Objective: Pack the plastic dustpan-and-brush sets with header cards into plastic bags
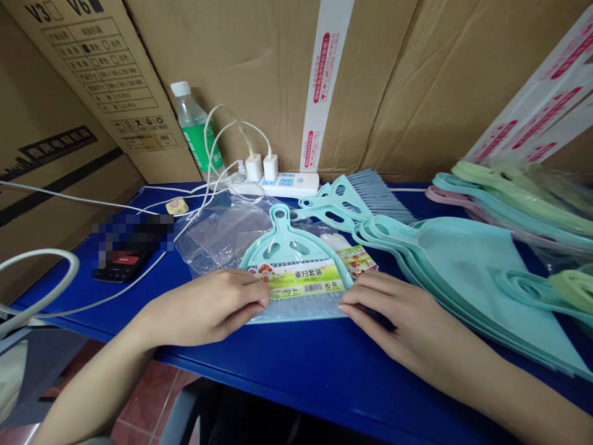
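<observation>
A light-teal dustpan and brush set [296,247] in a clear plastic bag lies on the blue table in front of me, its handle pointing away. A green and yellow label card [306,279] shows through the plastic, above the pale bristles. My left hand [215,306] pinches the left edge of the bagged set, fingers closed. On the opposite edge, my right hand [389,309] pinches with thumb and fingers. Behind the set are loose teal brushes [340,201] with grey-blue bristles and some clear bags [213,232]. Part of another label card [359,259] shows beside my right hand.
Stacked teal dustpans [477,266] fill the right side, with bagged green, teal and pink ones [523,191] behind. A power strip [287,183], cables, a water bottle [197,133] and a partly blurred phone [125,256] sit at the back left. Cardboard boxes [259,74] wall the rear.
</observation>
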The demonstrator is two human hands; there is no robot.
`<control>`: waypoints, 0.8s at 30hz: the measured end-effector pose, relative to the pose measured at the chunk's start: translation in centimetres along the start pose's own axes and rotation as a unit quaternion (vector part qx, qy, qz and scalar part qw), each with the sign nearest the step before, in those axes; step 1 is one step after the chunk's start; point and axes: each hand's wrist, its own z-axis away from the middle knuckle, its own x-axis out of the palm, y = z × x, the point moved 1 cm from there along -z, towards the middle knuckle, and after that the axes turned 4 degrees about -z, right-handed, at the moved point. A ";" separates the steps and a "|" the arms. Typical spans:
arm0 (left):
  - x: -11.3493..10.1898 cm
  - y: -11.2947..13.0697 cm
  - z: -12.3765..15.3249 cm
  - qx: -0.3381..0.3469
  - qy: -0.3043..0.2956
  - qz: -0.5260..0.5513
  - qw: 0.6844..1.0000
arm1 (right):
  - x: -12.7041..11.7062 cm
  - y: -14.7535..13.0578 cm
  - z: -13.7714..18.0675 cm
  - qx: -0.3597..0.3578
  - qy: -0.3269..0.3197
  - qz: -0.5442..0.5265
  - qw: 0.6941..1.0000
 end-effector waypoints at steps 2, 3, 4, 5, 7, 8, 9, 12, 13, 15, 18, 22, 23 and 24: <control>0.0 -0.1 0.0 0.001 0.010 -0.006 1.000 | 0.1 0.0 0.0 0.002 0.005 -0.003 1.000; 0.0 -0.1 0.0 0.000 0.016 -0.013 1.000 | 0.1 0.0 0.0 0.004 0.008 -0.005 1.000; 0.1 -0.2 0.0 -0.004 0.021 -0.021 1.000 | 0.2 0.0 -0.1 0.007 0.012 -0.006 1.000; 0.1 -0.3 -0.1 -0.008 0.027 -0.030 0.999 | 0.3 0.0 -0.1 0.011 0.016 -0.008 1.000; 0.2 -0.4 -0.1 -0.020 0.036 -0.044 0.998 | 0.4 -0.1 -0.1 0.020 0.026 -0.013 0.999; 0.2 -0.4 -0.2 -0.025 0.041 -0.050 0.998 | 0.5 -0.1 -0.2 0.025 0.030 -0.018 0.999; 0.3 -0.3 -0.2 -0.028 0.045 -0.054 0.997 | 0.5 -0.2 -0.3 0.032 0.034 -0.023 0.999; 0.5 -0.3 -0.4 -0.033 0.059 -0.067 0.995 | 0.8 -0.2 -0.5 0.053 0.049 -0.029 0.997; 0.6 -0.3 -0.4 -0.035 0.066 -0.073 0.995 | 0.9 -0.1 -0.5 0.057 0.055 -0.029 0.996; 0.9 -0.3 -0.5 -0.040 0.080 -0.088 0.992 | 1.1 -0.1 -0.7 0.063 0.065 -0.027 0.996; 1.3 -0.4 -0.7 -0.045 0.102 -0.111 0.988 | 1.3 0.0 -0.8 0.074 0.064 -0.027 0.995; 1.5 -0.3 -0.9 -0.050 0.115 -0.137 0.983 | 1.6 0.1 -0.8 0.072 0.068 -0.020 0.995; 1.5 -0.2 -0.9 -0.053 0.115 -0.140 0.982 | 1.6 0.1 -0.8 0.067 0.070 -0.014 0.995; 1.5 -0.2 -1.0 -0.057 0.115 -0.143 0.981 | 1.7 0.0 -0.8 0.062 0.072 -0.006 0.995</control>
